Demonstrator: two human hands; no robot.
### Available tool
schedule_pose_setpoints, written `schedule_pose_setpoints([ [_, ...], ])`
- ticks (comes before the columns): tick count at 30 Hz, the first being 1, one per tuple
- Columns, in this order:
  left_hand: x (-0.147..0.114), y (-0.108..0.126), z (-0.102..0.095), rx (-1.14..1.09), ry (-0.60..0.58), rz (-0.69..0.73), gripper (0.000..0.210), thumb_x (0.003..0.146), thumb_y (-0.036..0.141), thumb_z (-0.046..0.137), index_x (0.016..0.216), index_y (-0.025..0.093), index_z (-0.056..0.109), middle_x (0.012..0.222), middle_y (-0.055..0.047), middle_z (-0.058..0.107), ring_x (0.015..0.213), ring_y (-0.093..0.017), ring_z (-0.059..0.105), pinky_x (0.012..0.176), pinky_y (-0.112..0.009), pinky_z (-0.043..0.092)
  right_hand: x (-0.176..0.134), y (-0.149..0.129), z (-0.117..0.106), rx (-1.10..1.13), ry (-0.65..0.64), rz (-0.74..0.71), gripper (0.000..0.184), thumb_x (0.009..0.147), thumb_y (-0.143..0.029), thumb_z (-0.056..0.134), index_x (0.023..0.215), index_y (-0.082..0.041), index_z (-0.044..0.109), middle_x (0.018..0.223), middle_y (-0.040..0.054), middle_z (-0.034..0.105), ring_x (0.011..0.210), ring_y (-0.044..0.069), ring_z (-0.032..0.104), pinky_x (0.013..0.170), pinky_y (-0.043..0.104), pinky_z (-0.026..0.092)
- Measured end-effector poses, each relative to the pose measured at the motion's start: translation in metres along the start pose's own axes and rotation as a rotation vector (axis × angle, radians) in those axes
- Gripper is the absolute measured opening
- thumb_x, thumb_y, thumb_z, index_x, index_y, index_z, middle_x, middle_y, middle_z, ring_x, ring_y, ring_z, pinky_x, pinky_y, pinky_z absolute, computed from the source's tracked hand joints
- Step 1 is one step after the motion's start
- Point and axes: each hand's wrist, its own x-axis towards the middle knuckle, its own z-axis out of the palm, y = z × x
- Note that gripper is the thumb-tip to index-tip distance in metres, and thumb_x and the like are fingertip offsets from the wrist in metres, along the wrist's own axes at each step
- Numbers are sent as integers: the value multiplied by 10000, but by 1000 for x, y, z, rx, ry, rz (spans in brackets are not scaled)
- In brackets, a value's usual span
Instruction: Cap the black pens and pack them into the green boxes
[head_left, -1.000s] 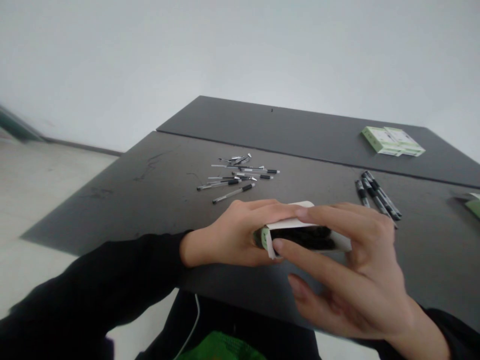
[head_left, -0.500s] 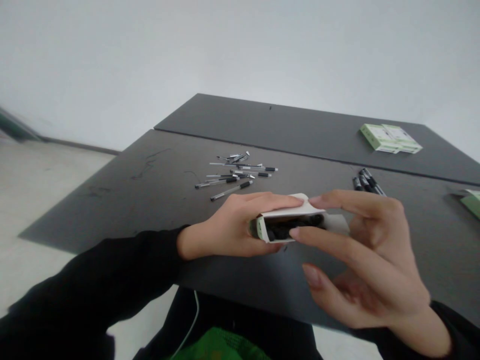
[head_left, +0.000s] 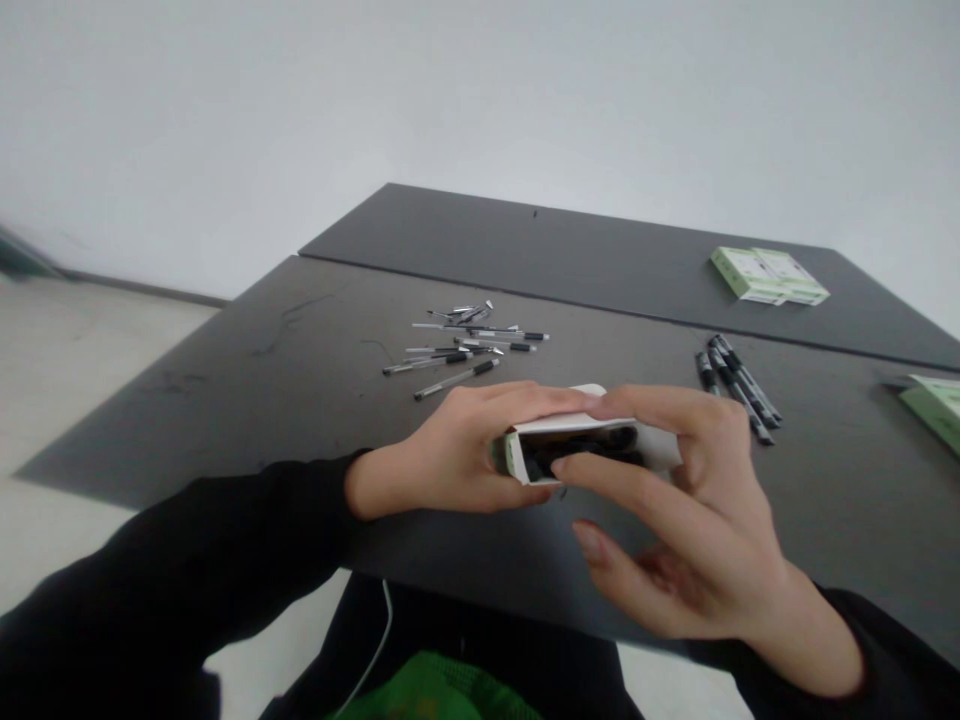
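Observation:
My left hand (head_left: 457, 450) is wrapped round a small white-and-green cardboard box (head_left: 517, 462), its open end turned toward me above the table's near edge. Inside, dark ends of what look like pens (head_left: 540, 462) fill the opening. My right hand (head_left: 690, 500) is at the box's right side with its fingers spread. One finger lies along the upper flap and another touches the dark ends at the opening, while the thumb stays apart below. Between those fingers I see nothing held.
Several pens and pen parts (head_left: 456, 380) lie scattered on the dark table (head_left: 247, 400), beyond my left hand. Several black pens (head_left: 742, 385) lie together on the right. Two green-and-white boxes (head_left: 769, 275) rest farther back, and another green box (head_left: 934, 405) is at the right edge.
My right hand has shifted slightly left, its finger now farther along the box opening. The view has turned a little, and more of the black pens on the right shows.

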Motion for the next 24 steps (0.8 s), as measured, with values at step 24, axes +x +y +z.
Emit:
schedule_pose_setpoints([
  [24, 0, 3, -1, 39, -12, -22, 705, 771, 219, 772, 1426, 232, 513, 1298, -92, 696, 1150, -235, 693, 996, -305, 550, -4, 10, 3, 72, 108, 17, 281, 814, -202, 600, 1090, -162, 566, 1166, 130, 568, 1089, 276, 565, 862, 429, 462],
])
